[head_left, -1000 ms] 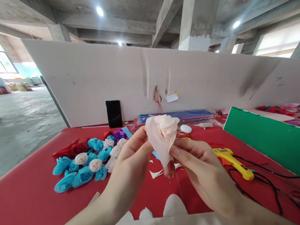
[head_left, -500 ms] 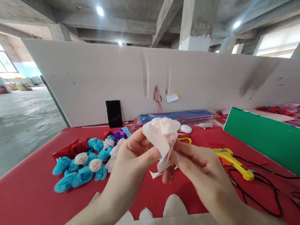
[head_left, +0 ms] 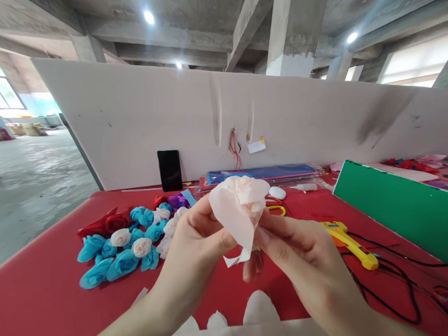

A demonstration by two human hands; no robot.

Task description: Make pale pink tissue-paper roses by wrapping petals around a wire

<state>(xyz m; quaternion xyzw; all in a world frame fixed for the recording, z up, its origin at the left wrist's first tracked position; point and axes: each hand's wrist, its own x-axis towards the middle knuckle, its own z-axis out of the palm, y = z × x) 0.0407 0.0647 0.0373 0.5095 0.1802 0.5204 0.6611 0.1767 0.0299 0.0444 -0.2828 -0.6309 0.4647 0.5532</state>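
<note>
A pale pink paper flower point(head_left: 243, 197) is held up between my two hands over the red table. My left hand point(head_left: 202, 233) pinches a loose outer petal at the flower's left side, thumb in front. Low on the flower's right side, my right hand point(head_left: 290, 239) closes thumb and fingers around its base, which they partly hide. A scrap of white paper point(head_left: 232, 261) shows just below the flower. Nearer to me, cut petal shapes point(head_left: 260, 307) stick out along the table's front.
Finished blue, white, red and purple paper flowers point(head_left: 126, 264) lie at the left. A yellow glue gun point(head_left: 351, 244) with black cord point(head_left: 403, 279) rests at the right, by a green board point(head_left: 392, 210). A phone point(head_left: 169, 170) leans on the back panel; scissors point(head_left: 278, 210) lie behind my hands.
The loose outer petal has swung slightly left and now faces me more broadly, pulled around by my left hand. My right hand keeps its hold at the base.
</note>
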